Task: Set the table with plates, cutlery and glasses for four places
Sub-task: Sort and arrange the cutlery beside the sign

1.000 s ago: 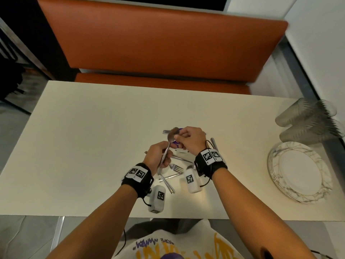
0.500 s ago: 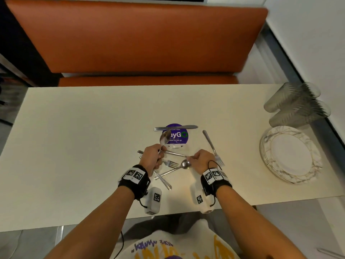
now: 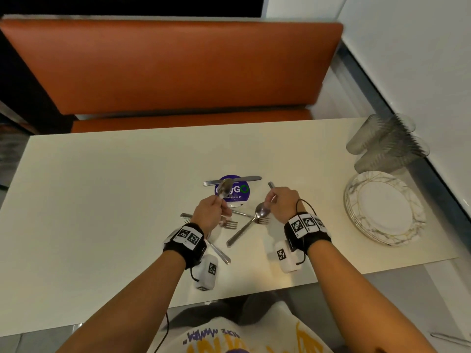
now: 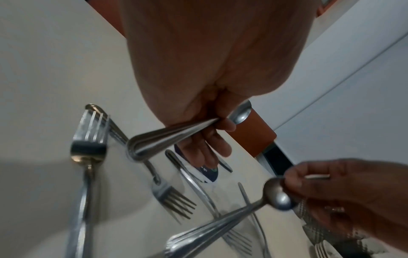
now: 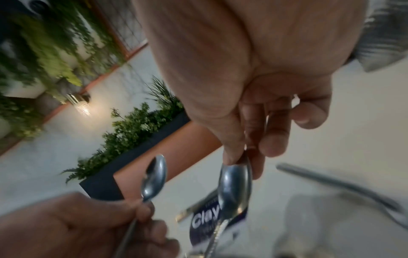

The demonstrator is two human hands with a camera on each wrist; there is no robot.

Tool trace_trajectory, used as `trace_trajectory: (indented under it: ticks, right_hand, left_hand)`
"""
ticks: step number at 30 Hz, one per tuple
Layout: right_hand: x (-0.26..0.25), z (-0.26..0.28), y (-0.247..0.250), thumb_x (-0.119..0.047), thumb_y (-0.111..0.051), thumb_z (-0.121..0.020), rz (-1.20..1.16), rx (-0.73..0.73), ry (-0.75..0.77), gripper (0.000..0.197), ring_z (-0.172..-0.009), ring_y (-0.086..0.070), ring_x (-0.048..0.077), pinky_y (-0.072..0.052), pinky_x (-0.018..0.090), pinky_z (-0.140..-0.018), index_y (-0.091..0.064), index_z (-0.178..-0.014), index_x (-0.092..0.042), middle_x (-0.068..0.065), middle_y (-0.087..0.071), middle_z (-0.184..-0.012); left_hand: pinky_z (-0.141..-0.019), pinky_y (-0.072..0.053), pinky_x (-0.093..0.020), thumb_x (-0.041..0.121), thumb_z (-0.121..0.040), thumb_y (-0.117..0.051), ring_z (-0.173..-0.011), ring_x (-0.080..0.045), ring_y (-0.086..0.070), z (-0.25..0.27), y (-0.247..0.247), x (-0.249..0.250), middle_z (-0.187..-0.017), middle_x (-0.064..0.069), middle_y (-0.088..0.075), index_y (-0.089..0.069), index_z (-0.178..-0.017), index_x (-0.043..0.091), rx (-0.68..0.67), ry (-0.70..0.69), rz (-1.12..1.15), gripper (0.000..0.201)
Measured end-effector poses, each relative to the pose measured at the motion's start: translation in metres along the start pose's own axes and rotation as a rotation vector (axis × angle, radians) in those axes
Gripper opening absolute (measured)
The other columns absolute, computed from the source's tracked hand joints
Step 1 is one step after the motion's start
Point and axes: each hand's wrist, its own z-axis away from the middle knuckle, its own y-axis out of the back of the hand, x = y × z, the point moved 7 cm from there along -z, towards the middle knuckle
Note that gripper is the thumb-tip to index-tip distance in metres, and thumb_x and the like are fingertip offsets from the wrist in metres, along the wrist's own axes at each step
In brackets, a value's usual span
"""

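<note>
Steel cutlery lies crossed in a small heap on the cream rectangular table [image 3: 102, 200], near the person's edge, so the main danger, I think, is that lifting one piece drags another with it. The second steel spoon [image 3: 246, 226] rests with its handle across a four-tined steel fork [image 3: 229, 223], and a careless pull may send that fork sliding or clattering. The left hand [image 3: 209, 215] has its fingers curled around the handle of a steel spoon [image 3: 224, 187], whose bowl points up above the purple round sticker [image 3: 235, 191], where a steel table knife [image 3: 232, 180] lies. The right hand [image 3: 281, 203] pinches the second spoon at its bowl, thumb and fingers tight on the metal; this is a slippery place to hold. It seems to hold also a thin handle, but I cannot tell which piece. Marbled white plates [image 3: 384, 208] are stacked at the right edge, with the ribbed clear glasses [image 3: 387, 143] just behind them; no place is set yet.
</note>
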Motion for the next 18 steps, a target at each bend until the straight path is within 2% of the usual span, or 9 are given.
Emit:
trace_trajectory:
  ticks: [2, 3, 5, 7, 9, 12, 15, 16, 18]
  right_hand:
    - [-0.018, -0.003, 0.021, -0.017, -0.068, -0.089, -0.048, 0.045, 0.085, 0.006, -0.075, -0.063, 0.014, -0.041, 0.016, -0.057, -0.071, -0.084, -0.019, -0.005, -0.068, -0.083]
    - [-0.027, -0.004, 0.03, -0.018, -0.069, -0.089, -0.08, 0.072, 0.133, 0.006, -0.075, -0.064, 0.014, -0.042, 0.017, -0.059, -0.071, -0.084, -0.02, -0.005, -0.069, -0.082]
    - [-0.043, -0.007, 0.041, -0.018, -0.071, -0.088, -0.139, 0.132, 0.216, 0.009, -0.076, -0.065, 0.014, -0.044, 0.018, -0.06, -0.068, -0.082, -0.023, -0.003, -0.07, -0.082]
    - [-0.053, -0.01, 0.046, -0.02, -0.072, -0.089, -0.195, 0.178, 0.251, 0.009, -0.077, -0.065, 0.015, -0.047, 0.021, -0.063, -0.067, -0.083, -0.025, -0.002, -0.07, -0.082]
    - [-0.056, -0.013, 0.048, -0.021, -0.072, -0.089, -0.218, 0.221, 0.266, 0.005, -0.078, -0.065, 0.014, -0.052, 0.025, -0.068, -0.068, -0.087, -0.022, -0.004, -0.069, -0.081]
    - [-0.059, -0.017, 0.051, -0.02, -0.071, -0.088, -0.234, 0.291, 0.309, 0.007, -0.082, -0.062, 0.014, -0.051, 0.027, -0.073, -0.067, -0.093, -0.021, -0.005, -0.066, -0.087]
    - [-0.056, -0.028, 0.05, -0.02, -0.07, -0.09, -0.273, 0.275, 0.307, 0.017, -0.081, -0.06, 0.011, -0.044, 0.018, -0.069, -0.068, -0.107, -0.022, -0.004, -0.065, -0.092]
    - [-0.056, -0.028, 0.048, -0.018, -0.069, -0.092, -0.284, 0.258, 0.311, 0.016, -0.078, -0.06, 0.009, -0.044, 0.017, -0.069, -0.071, -0.108, -0.019, -0.003, -0.069, -0.091]
    - [-0.058, -0.045, 0.048, -0.014, -0.066, -0.094, -0.285, 0.185, 0.365, 0.015, -0.067, -0.061, 0.006, -0.05, 0.021, -0.073, -0.077, -0.104, -0.014, -0.001, -0.075, -0.092]
  left_hand:
    - [-0.087, -0.061, -0.047, 0.016, -0.109, -0.037, -0.087, -0.029, -0.076, -0.004, -0.011, 0.006, -0.089, -0.013, -0.079, -0.063, -0.092, 0.005, -0.037, 0.002, 0.005, 0.033]
    - [-0.085, -0.062, -0.047, 0.016, -0.109, -0.037, -0.086, -0.03, -0.077, -0.003, -0.016, 0.011, -0.09, -0.015, -0.079, -0.063, -0.095, 0.003, -0.065, 0.007, 0.014, 0.033]
    - [-0.07, -0.064, -0.041, 0.016, -0.109, -0.036, -0.079, -0.032, -0.077, 0.002, -0.03, 0.023, -0.094, -0.021, -0.078, -0.063, -0.1, -0.001, -0.145, 0.023, 0.053, 0.033]
    - [-0.059, -0.059, -0.036, 0.016, -0.108, -0.037, -0.072, -0.035, -0.073, 0.008, -0.042, 0.036, -0.093, -0.025, -0.075, -0.063, -0.105, -0.004, -0.227, 0.02, 0.074, 0.033]
    - [-0.055, -0.052, -0.033, 0.018, -0.106, -0.041, -0.063, -0.032, -0.067, 0.009, -0.049, 0.043, -0.085, -0.022, -0.071, -0.065, -0.104, -0.003, -0.265, 0.014, 0.063, 0.032]
    - [-0.049, -0.038, -0.029, 0.024, -0.1, -0.046, -0.053, -0.022, -0.052, 0.004, -0.054, 0.049, -0.073, -0.012, -0.062, -0.067, -0.096, 0.004, -0.284, 0.029, 0.093, 0.03]
    - [-0.046, -0.027, -0.027, 0.023, -0.101, -0.044, -0.047, -0.017, -0.039, 0.0, -0.054, 0.052, -0.067, -0.007, -0.054, -0.067, -0.094, 0.006, -0.278, 0.053, 0.135, 0.029]
    - [-0.045, -0.028, -0.026, 0.022, -0.101, -0.043, -0.046, -0.017, -0.039, 0.0, -0.054, 0.053, -0.067, -0.007, -0.053, -0.066, -0.096, 0.005, -0.294, 0.057, 0.139, 0.029]
    - [-0.047, -0.041, -0.028, 0.022, -0.102, -0.045, -0.05, -0.022, -0.051, -0.006, -0.059, 0.056, -0.072, -0.012, -0.06, -0.066, -0.101, 0.001, -0.321, 0.09, 0.187, 0.029]
